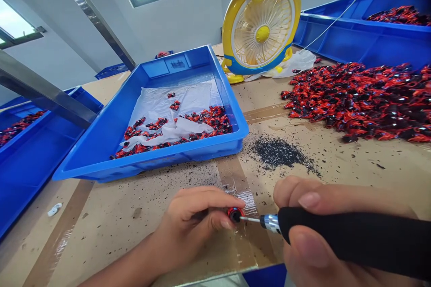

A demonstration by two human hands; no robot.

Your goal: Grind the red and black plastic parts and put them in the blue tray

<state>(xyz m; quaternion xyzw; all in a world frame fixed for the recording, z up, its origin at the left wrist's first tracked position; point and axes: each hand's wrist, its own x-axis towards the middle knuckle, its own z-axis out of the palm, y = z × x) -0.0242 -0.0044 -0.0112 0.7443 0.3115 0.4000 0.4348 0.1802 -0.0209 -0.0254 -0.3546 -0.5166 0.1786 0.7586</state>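
My left hand (198, 224) pinches a small red-and-black part (235, 214) between thumb and fingers, its round black opening turned to the right. In my right hand (313, 228) is a thick black-handled tool (350, 237) with a silver collar and a thin metal bit. The bit points left, and its tip meets the black opening of the part. Whether the tip reaches inside cannot be made out. Both hands are above the front of the cardboard-covered table (114, 219).
A blue tray (155, 161) behind my left hand holds similar parts and white sheeting. Black shavings (279, 152) lie behind my right hand. Further right is a large heap of red-and-black parts (363, 98). A yellow fan (262, 33) stands at the back, with blue bins (336, 38) beside it.
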